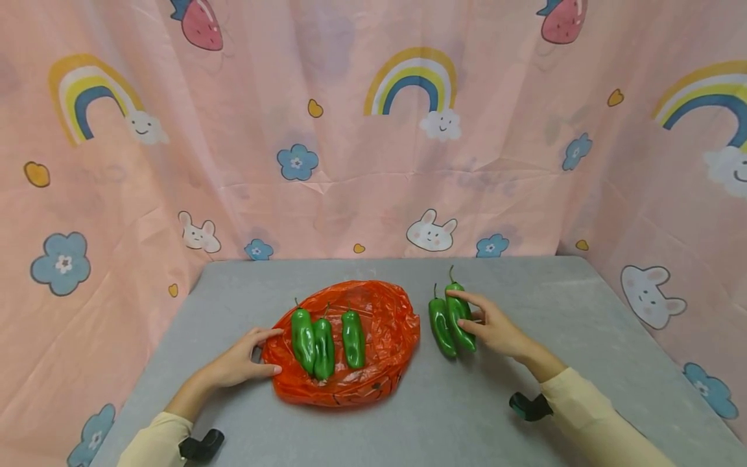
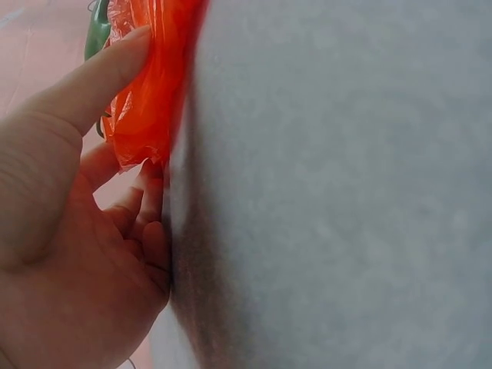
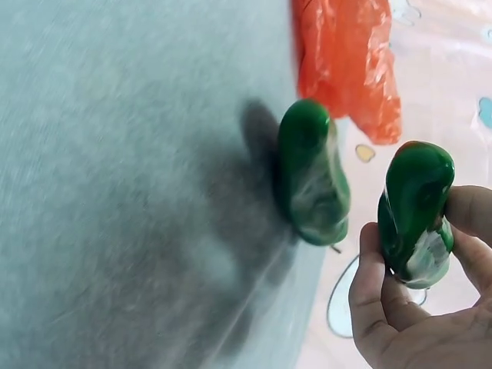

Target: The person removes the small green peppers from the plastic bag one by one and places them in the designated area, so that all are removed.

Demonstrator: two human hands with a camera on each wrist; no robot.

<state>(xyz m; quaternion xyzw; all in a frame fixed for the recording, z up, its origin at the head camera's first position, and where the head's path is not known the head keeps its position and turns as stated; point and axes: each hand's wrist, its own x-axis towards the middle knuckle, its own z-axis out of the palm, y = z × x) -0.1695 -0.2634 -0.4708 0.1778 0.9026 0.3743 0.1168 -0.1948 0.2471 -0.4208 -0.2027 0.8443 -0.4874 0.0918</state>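
Note:
A crinkled red plastic bag [image 1: 388, 324] lies spread on the table, with three glossy green peppers on it: a left pepper [image 1: 303, 340], a middle pepper [image 1: 323, 349] and a right pepper [image 1: 353, 338]. My left hand [image 1: 248, 357] holds the bag's left edge, thumb on the near side; in the left wrist view its other fingers are partly hidden behind the red plastic [image 2: 146, 115]. To the right of the bag, my right hand [image 1: 490, 324] grips a green pepper [image 3: 419, 192] between thumb and fingers. Close beside it on the left lies another green pepper [image 3: 311, 169].
The grey table [image 1: 467, 415] runs back to a pink curtain [image 1: 350, 201] printed with rainbows, rabbits and flowers, which also hangs along both sides. A dark wrist-worn device [image 1: 530, 407] sits at the right sleeve, and a similar device [image 1: 201, 446] at the left.

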